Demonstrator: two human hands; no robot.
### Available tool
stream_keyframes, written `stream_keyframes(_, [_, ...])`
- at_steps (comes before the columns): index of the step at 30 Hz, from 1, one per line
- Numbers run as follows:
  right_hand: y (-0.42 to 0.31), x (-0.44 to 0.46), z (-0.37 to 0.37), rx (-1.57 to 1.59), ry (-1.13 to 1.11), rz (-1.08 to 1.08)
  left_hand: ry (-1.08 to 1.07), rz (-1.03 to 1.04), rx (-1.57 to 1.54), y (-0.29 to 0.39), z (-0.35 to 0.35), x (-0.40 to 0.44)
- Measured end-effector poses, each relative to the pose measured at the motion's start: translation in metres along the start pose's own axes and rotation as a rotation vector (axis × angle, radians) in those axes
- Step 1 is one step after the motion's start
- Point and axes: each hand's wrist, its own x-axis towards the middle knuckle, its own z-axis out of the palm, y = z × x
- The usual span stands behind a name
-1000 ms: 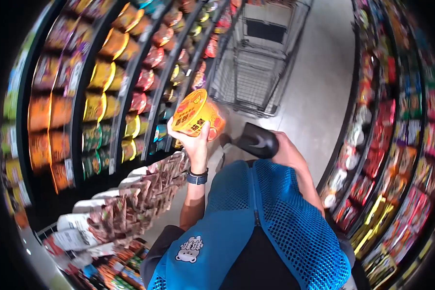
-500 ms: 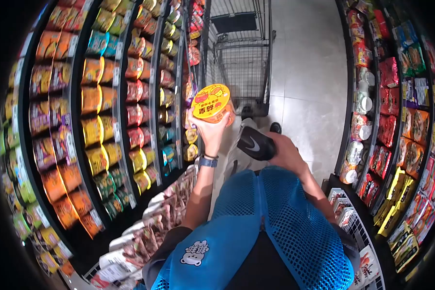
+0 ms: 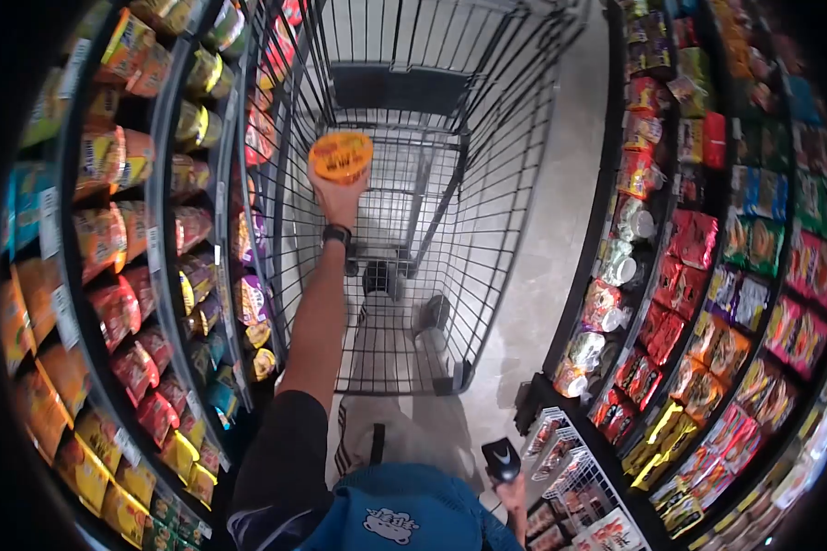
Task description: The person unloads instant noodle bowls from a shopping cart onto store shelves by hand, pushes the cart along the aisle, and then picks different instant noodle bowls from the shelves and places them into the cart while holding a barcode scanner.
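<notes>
My left hand (image 3: 342,193) is closed round an orange instant noodle bowl (image 3: 340,158). A dark watch (image 3: 336,235) is on that wrist. The arm reaches forward, holding the bowl over the wire shopping cart (image 3: 381,378), and the bowl looks tilted. Low on the right, my right hand (image 3: 513,496) grips a black handheld device (image 3: 501,459) with a pale curved mark, resembling a barcode scanner. Most of that hand's fingers are hidden behind the device.
Shelves of noodle cups and bowls (image 3: 119,308) line the left side. Packets of noodles (image 3: 698,239) fill the right shelves. Near my right hand stands a white wire rack (image 3: 579,477) with packaged goods. Grey floor (image 3: 560,211) runs beside the cart.
My left hand has carried the noodle bowl forward from near my body to over the cart. The cart appears closer. My right hand, still on the black device, has dropped lower toward my side.
</notes>
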Motion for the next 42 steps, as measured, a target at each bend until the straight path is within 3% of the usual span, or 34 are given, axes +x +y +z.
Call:
stream_keyframes(4, [0.048,-0.023,0.012,0.060,-0.083,0.177,0.055,0.059,0.366,-0.039,0.022,0.034])
stream_keyframes(8, [0.042,-0.041,0.019,0.106,-0.101,0.300,0.056,0.105,0.448,-0.077,0.030,0.032])
stream_keyframes(11, [0.044,-0.044,0.007,0.105,-0.116,0.320,0.140,0.192,0.445,-0.071,0.033,0.031])
stream_keyframes(13, [0.045,-0.036,0.000,0.097,-0.133,0.300,0.127,0.145,0.384,-0.064,0.029,0.028])
stream_keyframes(17, [0.059,-0.009,-0.022,0.101,-0.173,0.164,0.014,0.006,0.294,-0.035,0.001,-0.003])
stream_keyframes(19, [0.064,0.018,-0.029,0.099,-0.221,0.064,0.080,-0.066,0.183,-0.013,-0.020,-0.031])
stream_keyframes(21, [0.017,0.044,-0.036,-0.070,-0.356,0.010,0.087,-0.187,0.090,0.016,-0.045,-0.063])
stream_keyframes(23, [-0.040,0.052,-0.045,-0.387,-0.534,-0.006,-0.031,-0.138,-0.056,0.041,-0.069,-0.101])
stream_keyframes(24, [-0.046,0.062,-0.046,-0.305,-0.637,-0.151,-0.005,-0.149,-0.240,0.088,-0.084,-0.124])
stream_keyframes(25, [-0.059,0.072,-0.045,-0.343,-0.677,-0.283,-0.095,-0.029,-0.087,0.132,-0.111,-0.148])
stream_keyframes(27, [-0.072,0.086,-0.041,-0.465,-0.758,-0.477,-0.124,-0.001,-0.359,0.178,-0.150,-0.207])
stream_keyframes(30, [-0.106,0.139,-0.009,-0.675,-0.897,-0.624,-0.141,0.132,-0.359,0.179,-0.216,-0.281])
stream_keyframes(31, [-0.136,0.119,-0.003,-0.809,-0.868,-0.641,-0.129,-0.002,-0.484,0.214,-0.256,-0.308])
stream_keyframes(32, [-0.159,0.077,-0.002,-0.937,-0.838,-0.652,-0.047,-0.101,-0.451,0.213,-0.286,-0.332])
stream_keyframes(34, [-0.168,0.065,0.013,-0.864,-1.031,-0.855,0.130,-0.097,-0.247,0.203,-0.358,-0.378])
stream_keyframes(35, [-0.171,0.054,0.023,-0.848,-1.101,-0.761,0.245,-0.103,0.052,0.228,-0.403,-0.398])
stream_keyframes(36, [-0.173,0.039,0.034,-0.867,-1.129,-0.726,0.464,0.089,-0.242,0.219,-0.433,-0.410])
stream_keyframes(37, [-0.176,0.023,0.045,-0.947,-1.129,-0.817,0.563,0.051,-0.213,0.208,-0.470,-0.425])
stream_keyframes(38, [-0.180,-0.004,0.049,-1.017,-1.116,-0.902,0.659,0.009,-0.187,0.251,-0.515,-0.436])
stream_keyframes(39, [-0.178,0.001,0.066,-1.034,-1.128,-0.985,0.834,0.080,0.008,0.244,-0.552,-0.441])
stream_keyframes(40, [-0.174,0.007,0.078,-1.045,-1.130,-1.062,1.012,0.170,0.098,0.293,-0.583,-0.443])
stream_keyframes(41, [-0.175,-0.027,0.078,-1.003,-1.081,-1.090,1.114,0.106,0.135,0.340,-0.610,-0.443])
stream_keyframes(42, [-0.171,-0.042,0.086,-0.937,-1.095,-1.084,1.210,0.248,0.139,0.341,-0.644,-0.437])
